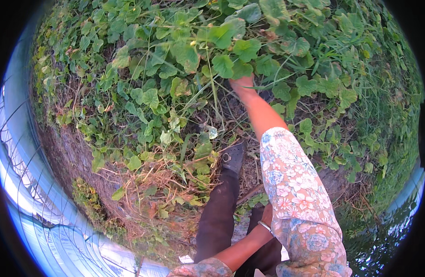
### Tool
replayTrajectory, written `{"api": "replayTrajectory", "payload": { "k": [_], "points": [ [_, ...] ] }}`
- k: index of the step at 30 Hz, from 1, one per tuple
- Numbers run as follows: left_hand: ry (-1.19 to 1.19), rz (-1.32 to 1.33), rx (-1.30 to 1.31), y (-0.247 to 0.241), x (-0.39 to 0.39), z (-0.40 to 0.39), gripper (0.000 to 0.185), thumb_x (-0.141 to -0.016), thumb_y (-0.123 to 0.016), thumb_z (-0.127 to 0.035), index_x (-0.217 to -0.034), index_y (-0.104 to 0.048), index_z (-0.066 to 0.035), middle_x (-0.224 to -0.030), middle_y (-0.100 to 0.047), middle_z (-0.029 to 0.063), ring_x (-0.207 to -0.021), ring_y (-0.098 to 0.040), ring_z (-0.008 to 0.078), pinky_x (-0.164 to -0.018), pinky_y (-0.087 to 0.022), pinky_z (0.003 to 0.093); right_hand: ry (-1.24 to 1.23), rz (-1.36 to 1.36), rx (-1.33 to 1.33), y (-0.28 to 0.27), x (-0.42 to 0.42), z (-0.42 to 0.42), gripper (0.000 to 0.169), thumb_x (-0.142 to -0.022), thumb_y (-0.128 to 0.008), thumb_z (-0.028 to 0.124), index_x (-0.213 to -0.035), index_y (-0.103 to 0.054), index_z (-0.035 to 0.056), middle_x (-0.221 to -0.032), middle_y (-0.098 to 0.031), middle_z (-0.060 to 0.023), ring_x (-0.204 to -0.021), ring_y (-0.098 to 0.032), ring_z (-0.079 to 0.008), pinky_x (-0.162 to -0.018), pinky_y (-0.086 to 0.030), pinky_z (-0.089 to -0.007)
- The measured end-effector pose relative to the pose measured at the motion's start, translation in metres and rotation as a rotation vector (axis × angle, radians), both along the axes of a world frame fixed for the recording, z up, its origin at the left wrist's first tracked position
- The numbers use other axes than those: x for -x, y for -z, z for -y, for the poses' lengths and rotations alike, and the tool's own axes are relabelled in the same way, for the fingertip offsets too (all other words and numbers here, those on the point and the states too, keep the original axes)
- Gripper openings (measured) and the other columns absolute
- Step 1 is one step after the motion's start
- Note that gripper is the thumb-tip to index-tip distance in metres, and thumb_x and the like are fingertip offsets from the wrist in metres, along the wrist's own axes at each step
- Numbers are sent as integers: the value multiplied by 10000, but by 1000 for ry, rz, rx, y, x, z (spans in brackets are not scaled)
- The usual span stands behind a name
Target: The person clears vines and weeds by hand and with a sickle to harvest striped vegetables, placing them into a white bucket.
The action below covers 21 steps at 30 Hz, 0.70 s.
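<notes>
My right hand (pixel 243 85) reaches forward into low cucurbit vines (pixel 221 65); its fingers are hidden under broad green leaves, so I cannot see what they touch. Thin pale stems (pixel 214 91) run beside the wrist on its left. My left hand (pixel 267 214) is down near my thigh, mostly covered by the flowered right sleeve (pixel 297 187). A silvery bangle (pixel 264 226) circles the left wrist. Whatever the left fingers do is out of sight.
My dark clog (pixel 233 157) stands among the stems. Dry, browned vines (pixel 157 183) lie to its left, by bare soil (pixel 65 149). A wire grid and pale sheeting (pixel 32 194) curve along the left side. Grass (pixel 371 93) grows through the vines at right.
</notes>
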<state>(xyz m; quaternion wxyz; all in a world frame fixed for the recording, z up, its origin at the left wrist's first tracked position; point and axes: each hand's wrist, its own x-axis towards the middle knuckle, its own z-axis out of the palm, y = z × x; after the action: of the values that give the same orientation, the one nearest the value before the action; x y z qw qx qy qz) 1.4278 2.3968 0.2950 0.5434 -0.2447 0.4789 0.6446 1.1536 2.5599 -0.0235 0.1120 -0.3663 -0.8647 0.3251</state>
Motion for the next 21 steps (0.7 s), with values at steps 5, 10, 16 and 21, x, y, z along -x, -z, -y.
{"api": "replayTrajectory", "payload": {
  "k": [5, 10, 16, 21],
  "points": [
    [805, -764, 38, 2, 50, -6, 285, -807, -612, -202, -1031, -628, -26, -979, -643, 207, -883, -610, 379, -747, -500, 434, -318, 111, 326, -36, -29, -29, 347, -711, -708, 320, -973, -653, 100, -911, -659, -141, -883, -623, -363, -765, -502, -442],
    [746, -518, 325, -18, 102, -42, 334, -782, -655, -170, -1103, -617, -88, -1005, -640, 139, -857, -644, 275, -739, -518, 375, -503, 561, 663, -155, -113, -52, 625, -681, -711, 290, -1247, -489, 142, -946, -645, -186, -861, -635, -323, -803, -508, -406],
    [368, -449, 503, 1, 98, -35, 559, -793, -701, -122, -1300, -480, -43, -1284, -500, 137, -1101, -547, 201, -824, -512, 305, -485, 689, 1015, -253, -242, -24, 540, -714, -710, 269, -1180, -464, 148, -883, -619, -100, -835, -617, -210, -749, -495, -356],
    [303, -482, 456, -2, 98, -46, 634, -804, -725, -173, -1337, -424, -8, -1276, -510, 160, -1132, -538, 252, -936, -454, 325, -180, 404, 1137, -312, -227, -13, 555, -816, -655, 301, -1277, -405, 118, -1000, -619, -108, -894, -608, -205, -787, -474, -343]
  ]
}}
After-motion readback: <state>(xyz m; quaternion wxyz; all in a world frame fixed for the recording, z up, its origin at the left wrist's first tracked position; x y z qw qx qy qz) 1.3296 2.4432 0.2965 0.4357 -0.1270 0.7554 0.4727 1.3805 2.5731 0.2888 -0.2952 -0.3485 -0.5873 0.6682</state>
